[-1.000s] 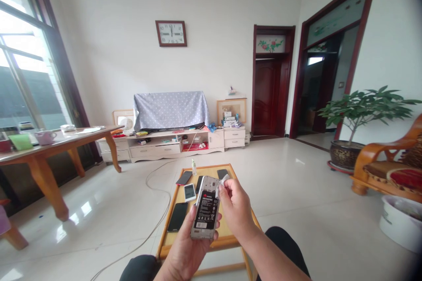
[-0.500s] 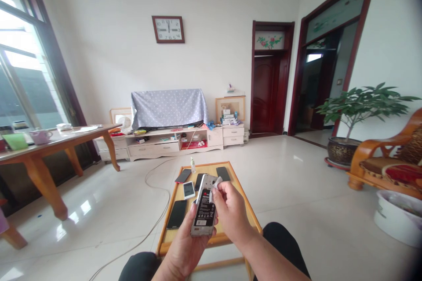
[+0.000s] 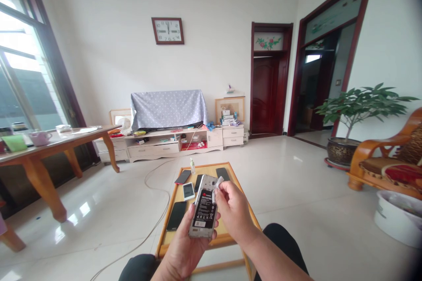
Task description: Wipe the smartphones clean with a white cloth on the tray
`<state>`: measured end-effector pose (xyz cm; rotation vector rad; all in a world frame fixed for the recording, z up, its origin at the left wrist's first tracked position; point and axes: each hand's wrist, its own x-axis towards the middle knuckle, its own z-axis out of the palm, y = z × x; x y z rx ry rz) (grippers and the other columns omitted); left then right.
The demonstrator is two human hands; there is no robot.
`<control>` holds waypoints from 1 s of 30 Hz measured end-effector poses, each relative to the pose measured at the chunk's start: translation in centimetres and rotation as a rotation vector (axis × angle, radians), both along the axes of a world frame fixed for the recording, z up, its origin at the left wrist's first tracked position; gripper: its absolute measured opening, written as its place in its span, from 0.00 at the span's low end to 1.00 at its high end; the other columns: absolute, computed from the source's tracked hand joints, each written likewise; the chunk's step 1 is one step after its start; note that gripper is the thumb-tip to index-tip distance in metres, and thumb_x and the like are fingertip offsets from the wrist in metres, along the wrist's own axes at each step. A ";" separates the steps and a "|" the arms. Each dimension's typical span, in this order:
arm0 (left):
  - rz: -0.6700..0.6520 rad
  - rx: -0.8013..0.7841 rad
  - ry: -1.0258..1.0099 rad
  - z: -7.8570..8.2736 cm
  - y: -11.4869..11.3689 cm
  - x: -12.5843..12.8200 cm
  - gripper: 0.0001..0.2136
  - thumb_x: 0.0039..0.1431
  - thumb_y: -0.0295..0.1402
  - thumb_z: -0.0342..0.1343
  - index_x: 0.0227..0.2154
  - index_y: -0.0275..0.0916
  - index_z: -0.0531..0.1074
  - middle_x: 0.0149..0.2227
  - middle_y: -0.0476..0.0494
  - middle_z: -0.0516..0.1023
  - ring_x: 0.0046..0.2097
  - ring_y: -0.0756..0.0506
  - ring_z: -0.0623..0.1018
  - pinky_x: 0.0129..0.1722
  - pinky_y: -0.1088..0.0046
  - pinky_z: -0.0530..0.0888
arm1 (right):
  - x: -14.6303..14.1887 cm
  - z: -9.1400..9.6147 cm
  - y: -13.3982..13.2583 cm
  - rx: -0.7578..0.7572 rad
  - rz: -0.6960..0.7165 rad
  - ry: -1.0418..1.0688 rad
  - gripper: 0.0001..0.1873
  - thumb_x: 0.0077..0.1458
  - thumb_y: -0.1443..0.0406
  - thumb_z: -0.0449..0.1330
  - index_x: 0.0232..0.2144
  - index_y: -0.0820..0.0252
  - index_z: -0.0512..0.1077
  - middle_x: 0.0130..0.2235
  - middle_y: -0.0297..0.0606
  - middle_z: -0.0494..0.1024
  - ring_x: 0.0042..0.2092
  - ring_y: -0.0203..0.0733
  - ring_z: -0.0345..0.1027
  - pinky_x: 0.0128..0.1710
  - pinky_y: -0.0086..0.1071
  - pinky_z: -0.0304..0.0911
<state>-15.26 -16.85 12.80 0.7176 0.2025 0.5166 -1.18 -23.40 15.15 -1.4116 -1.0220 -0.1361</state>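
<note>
At twelve o'clock, the left hand clamped an opened smartphone, its battery showing, while the right hand pinched a white wipe against the phone's upper edge, over a wooden tray holding more phones at eleven o'clock.

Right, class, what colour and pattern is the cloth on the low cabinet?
The cloth is pale blue-grey with white dots, shown in the head view.

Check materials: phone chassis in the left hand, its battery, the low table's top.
Phone chassis: likely satin silver metal, dull sheen, though plated plastic is possible. Battery: matte black label, casing hidden. Table top: probably varnished wood, honey tone, glossy edge.
</note>
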 end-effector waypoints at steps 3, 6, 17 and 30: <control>-0.017 0.009 0.045 0.0 -0.1 0.1 0.24 0.66 0.48 0.50 0.54 0.34 0.73 0.44 0.30 0.80 0.43 0.41 0.78 0.37 0.68 0.72 | 0.6 0.5 0.3 0.001 -0.007 0.039 0.08 0.63 0.59 0.56 0.34 0.55 0.69 0.29 0.33 0.74 0.29 0.39 0.68 0.29 0.30 0.62; 0.003 0.033 0.069 -0.1 -0.4 0.4 0.23 0.66 0.48 0.51 0.53 0.34 0.73 0.43 0.32 0.80 0.41 0.42 0.78 0.36 0.69 0.72 | 0.5 1.6 0.4 0.009 -0.016 0.012 0.07 0.64 0.59 0.56 0.35 0.55 0.69 0.31 0.34 0.75 0.31 0.39 0.68 0.31 0.30 0.62; -0.023 0.034 0.098 -0.4 -0.3 0.5 0.24 0.66 0.49 0.51 0.54 0.35 0.73 0.41 0.34 0.80 0.39 0.43 0.78 0.34 0.71 0.71 | 0.6 2.4 0.7 -0.011 -0.030 -0.091 0.06 0.64 0.62 0.55 0.36 0.55 0.70 0.33 0.35 0.74 0.33 0.40 0.68 0.33 0.31 0.62; -0.097 -0.172 0.064 -0.2 0.2 0.3 0.28 0.62 0.56 0.51 0.51 0.36 0.74 0.45 0.36 0.81 0.43 0.40 0.80 0.44 0.64 0.74 | -3.8 -2.0 -0.3 -0.219 0.075 -0.401 0.07 0.63 0.67 0.55 0.32 0.56 0.70 0.32 0.34 0.74 0.34 0.38 0.69 0.34 0.29 0.58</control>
